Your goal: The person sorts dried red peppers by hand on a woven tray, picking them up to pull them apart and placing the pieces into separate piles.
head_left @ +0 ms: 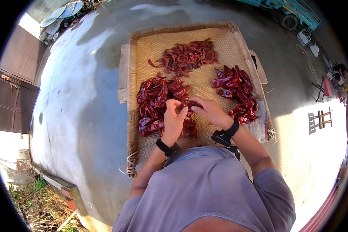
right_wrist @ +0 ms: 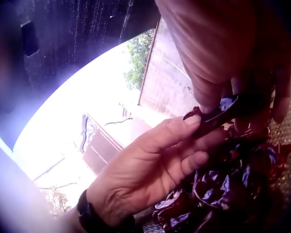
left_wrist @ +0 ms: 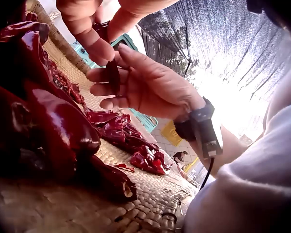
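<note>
Between my two hands is a dark dried chili pepper, above the woven tray. My left hand pinches one end of it with thumb and fingers, as the right wrist view shows. From the other side, my right hand grips the same pepper close to the left fingertips. Below and to the left lies a heap of glossy whole dried chilies, large in the left wrist view. Part of the pepper is hidden by the fingers.
Toward the tray's far end is a pile of torn, flattened chili pieces. Another chili heap lies along the right side. The tray has a raised rim. A small wooden stool stands on the concrete floor to the right.
</note>
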Action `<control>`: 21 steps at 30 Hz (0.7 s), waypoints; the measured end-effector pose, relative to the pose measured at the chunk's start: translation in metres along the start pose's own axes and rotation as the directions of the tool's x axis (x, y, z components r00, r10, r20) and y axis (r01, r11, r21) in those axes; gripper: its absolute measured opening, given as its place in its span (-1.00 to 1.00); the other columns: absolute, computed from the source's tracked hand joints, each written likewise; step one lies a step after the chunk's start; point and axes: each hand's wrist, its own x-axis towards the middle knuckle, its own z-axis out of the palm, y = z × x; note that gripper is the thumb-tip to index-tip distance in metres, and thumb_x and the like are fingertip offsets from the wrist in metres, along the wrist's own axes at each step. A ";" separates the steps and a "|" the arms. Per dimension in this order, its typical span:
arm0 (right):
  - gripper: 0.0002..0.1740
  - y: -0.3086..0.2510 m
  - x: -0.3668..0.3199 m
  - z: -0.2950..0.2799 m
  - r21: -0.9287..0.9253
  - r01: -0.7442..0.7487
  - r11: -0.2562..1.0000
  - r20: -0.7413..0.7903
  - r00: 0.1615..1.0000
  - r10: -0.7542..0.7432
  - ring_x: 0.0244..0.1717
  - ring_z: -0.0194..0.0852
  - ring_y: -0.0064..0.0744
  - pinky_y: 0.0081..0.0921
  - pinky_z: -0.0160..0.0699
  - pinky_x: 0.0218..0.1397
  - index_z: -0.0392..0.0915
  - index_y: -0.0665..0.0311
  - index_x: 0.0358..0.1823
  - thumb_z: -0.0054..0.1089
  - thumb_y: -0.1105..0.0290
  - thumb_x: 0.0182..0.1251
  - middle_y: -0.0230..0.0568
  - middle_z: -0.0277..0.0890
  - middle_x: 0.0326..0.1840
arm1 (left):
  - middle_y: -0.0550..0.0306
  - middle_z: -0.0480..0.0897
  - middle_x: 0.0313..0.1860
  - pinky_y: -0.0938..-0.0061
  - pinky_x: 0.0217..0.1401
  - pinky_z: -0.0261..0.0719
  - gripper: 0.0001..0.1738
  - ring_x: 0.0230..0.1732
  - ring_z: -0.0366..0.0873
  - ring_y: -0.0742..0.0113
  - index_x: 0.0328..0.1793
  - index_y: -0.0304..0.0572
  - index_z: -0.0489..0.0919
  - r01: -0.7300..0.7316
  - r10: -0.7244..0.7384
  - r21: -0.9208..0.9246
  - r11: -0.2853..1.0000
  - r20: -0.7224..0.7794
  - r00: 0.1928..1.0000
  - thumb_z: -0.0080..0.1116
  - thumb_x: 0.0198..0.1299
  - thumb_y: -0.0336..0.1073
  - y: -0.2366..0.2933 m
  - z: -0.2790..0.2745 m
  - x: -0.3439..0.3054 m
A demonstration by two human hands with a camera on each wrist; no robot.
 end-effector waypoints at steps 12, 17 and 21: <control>-0.79 0.012 -0.040 -0.079 -0.695 -0.292 0.657 -0.455 0.886 -0.087 0.08 0.44 -0.11 -0.12 0.36 0.16 0.64 0.03 -0.04 0.23 0.38 0.32 -0.30 0.60 -0.11 | -0.01 0.56 -0.11 0.20 -0.04 0.54 -0.70 -0.03 0.53 -0.01 0.01 -0.14 0.53 -0.341 0.416 0.811 0.475 0.135 0.899 0.29 0.16 -0.50 0.019 -0.019 0.022; -0.73 0.043 -0.047 -0.108 -0.702 -0.487 0.520 -0.610 0.788 -0.086 0.22 0.37 -0.11 -0.10 0.31 0.29 0.61 0.08 0.04 0.25 0.37 0.31 -0.29 0.54 0.08 | 0.07 0.56 -0.04 0.19 0.12 0.39 -0.62 0.04 0.39 0.03 0.12 -0.14 0.64 -0.291 0.341 0.929 0.227 0.204 0.918 0.38 0.15 -0.35 0.018 -0.021 0.043; -0.69 0.017 -0.045 -0.080 -0.646 -0.351 0.678 -0.557 0.824 -0.105 0.26 0.35 -0.09 -0.10 0.30 0.32 0.59 0.10 0.07 0.27 0.40 0.29 -0.28 0.51 0.15 | 0.10 0.55 -0.02 0.16 0.15 0.33 -0.56 0.14 0.35 0.05 0.11 -0.11 0.65 -0.246 0.204 0.968 0.047 0.232 0.951 0.46 0.06 -0.28 0.004 -0.015 0.063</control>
